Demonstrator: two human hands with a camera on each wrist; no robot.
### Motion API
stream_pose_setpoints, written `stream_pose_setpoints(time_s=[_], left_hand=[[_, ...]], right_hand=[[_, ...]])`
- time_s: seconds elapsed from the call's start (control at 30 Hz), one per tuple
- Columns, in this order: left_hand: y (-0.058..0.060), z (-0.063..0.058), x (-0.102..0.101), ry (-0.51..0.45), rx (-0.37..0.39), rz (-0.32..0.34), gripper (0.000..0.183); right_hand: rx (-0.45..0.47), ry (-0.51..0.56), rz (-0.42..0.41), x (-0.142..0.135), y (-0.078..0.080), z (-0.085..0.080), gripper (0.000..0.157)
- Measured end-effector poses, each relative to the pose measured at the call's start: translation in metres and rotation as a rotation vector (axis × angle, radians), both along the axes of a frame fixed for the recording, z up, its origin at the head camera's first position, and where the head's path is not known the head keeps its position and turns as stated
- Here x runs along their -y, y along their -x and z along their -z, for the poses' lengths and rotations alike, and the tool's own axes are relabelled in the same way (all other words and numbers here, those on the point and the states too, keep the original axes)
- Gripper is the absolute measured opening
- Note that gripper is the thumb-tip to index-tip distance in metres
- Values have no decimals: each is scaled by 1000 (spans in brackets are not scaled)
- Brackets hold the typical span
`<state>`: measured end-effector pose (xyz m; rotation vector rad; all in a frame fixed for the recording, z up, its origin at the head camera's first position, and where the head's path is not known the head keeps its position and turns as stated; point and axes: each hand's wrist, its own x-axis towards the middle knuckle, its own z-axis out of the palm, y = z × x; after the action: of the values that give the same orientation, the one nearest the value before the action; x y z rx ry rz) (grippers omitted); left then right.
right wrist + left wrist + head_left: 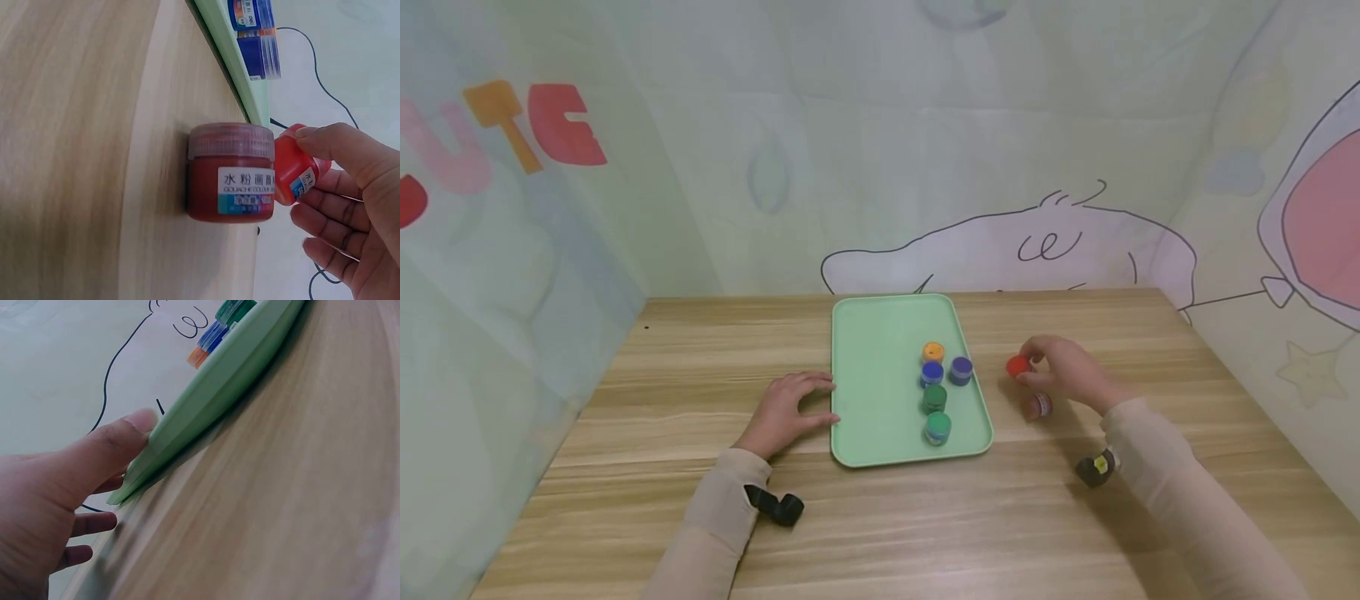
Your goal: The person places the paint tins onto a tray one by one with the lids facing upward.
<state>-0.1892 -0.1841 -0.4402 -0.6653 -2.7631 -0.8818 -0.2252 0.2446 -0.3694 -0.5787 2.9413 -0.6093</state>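
My right hand (1063, 367) pinches a bright red jar of gouache paint (295, 164) between thumb and fingers, tilted, to the right of the tray. Just nearer to me a brownish-red paint jar (230, 173) stands on the table, its label showing in the right wrist view. The pale green tray (872, 333) lies in the middle of the table. At its left edge, my left hand (786, 408) touches the rim with thumb and fingertips, fingers spread. On the tray's right half are an orange jar (933, 352), a blue jar (932, 374), a purple jar (961, 371) and two green jars (935, 398).
The wood-grain table (700, 375) runs back to a printed cloth backdrop (880, 150) with letters and cartoon outlines. A black camera mount (778, 507) sits on the left wrist, and another camera mount (1095, 468) on the right one.
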Motion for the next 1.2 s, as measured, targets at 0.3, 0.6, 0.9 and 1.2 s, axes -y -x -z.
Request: stream_pose_setpoints(time_s=[0.3, 0.6, 0.9, 1.2], left_hand=[[0, 0, 0, 13, -7, -1, 49], [-2, -1, 0, 4, -9, 1, 48], [-1, -3, -1, -8, -10, 8, 48], [-1, -3, -1, -3, 1, 4, 48]], right_hand=[[-57, 74, -14, 8, -5, 5, 29], [-39, 106, 2, 18, -12, 8, 30], [11, 149, 5, 26, -17, 13, 35], [-48, 193, -36, 36, -20, 18, 29]])
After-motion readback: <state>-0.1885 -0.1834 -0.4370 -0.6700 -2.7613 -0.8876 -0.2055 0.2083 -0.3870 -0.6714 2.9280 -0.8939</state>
